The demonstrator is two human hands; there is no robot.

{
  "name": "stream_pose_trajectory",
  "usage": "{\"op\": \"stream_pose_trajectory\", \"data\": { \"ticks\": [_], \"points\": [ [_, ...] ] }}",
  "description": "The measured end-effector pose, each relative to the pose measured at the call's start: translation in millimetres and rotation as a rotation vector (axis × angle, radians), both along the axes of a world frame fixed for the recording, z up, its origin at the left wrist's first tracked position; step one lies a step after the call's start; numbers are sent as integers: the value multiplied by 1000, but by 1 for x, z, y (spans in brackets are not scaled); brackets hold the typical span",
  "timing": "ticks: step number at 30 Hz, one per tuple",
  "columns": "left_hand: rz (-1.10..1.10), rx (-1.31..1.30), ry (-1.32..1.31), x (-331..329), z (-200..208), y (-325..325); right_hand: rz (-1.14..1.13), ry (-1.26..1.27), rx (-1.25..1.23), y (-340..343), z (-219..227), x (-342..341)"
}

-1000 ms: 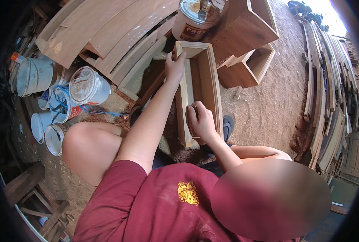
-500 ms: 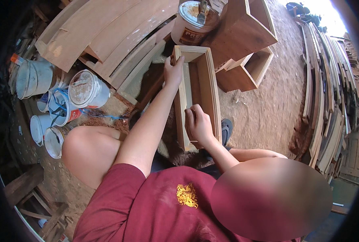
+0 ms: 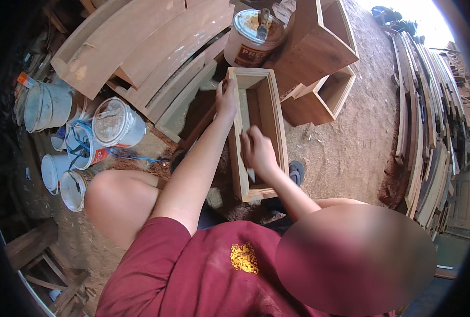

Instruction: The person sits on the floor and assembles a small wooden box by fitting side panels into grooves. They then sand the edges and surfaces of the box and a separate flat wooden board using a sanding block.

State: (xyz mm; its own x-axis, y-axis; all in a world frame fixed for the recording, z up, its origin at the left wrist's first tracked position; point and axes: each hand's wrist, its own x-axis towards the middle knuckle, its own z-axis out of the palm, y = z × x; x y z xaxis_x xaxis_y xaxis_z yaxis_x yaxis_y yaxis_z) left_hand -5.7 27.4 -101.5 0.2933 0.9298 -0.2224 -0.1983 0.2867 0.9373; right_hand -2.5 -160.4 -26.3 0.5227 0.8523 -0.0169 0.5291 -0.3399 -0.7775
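A long, open-topped wooden box (image 3: pixel 267 113), like a drawer, stands lengthwise between my legs. Near its far left corner, my left hand (image 3: pixel 226 99) is closed around the top of the side wall. My right hand (image 3: pixel 260 154) is over the box's inside, by the left wall toward the near end. Its fingers are curled and slightly blurred; what they hold, if anything, I cannot make out.
A lidded bucket (image 3: pixel 250 45) with a scraper (image 3: pixel 263 24) on top stands beyond the box. Wooden boxes (image 3: pixel 319 50) are stacked at far right. Several paint buckets (image 3: pixel 117 124) and a large wooden panel (image 3: pixel 134 47) lie left. Planks (image 3: pixel 422 121) are piled right.
My right hand has shifted slightly farther along the left wall, away from me. My left hand keeps its grip. The whole scene sits a little lower in view.
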Motion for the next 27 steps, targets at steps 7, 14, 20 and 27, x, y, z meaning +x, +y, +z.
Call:
{"op": "stream_pose_trajectory", "data": {
  "ticks": [7,14,20,27],
  "points": [
    [-42,63,-12,-1,-8,5,29,58,7,-42,3,-22],
    [-200,21,-31,-1,-28,17,-79,-65,163,76,-20,36],
    [-265,-34,-224,2,-40,21,-57,-177,213,147,-19,76],
    [-230,-31,-356,1,-21,3,-35,21,64,75,-13,43]
  ]
}}
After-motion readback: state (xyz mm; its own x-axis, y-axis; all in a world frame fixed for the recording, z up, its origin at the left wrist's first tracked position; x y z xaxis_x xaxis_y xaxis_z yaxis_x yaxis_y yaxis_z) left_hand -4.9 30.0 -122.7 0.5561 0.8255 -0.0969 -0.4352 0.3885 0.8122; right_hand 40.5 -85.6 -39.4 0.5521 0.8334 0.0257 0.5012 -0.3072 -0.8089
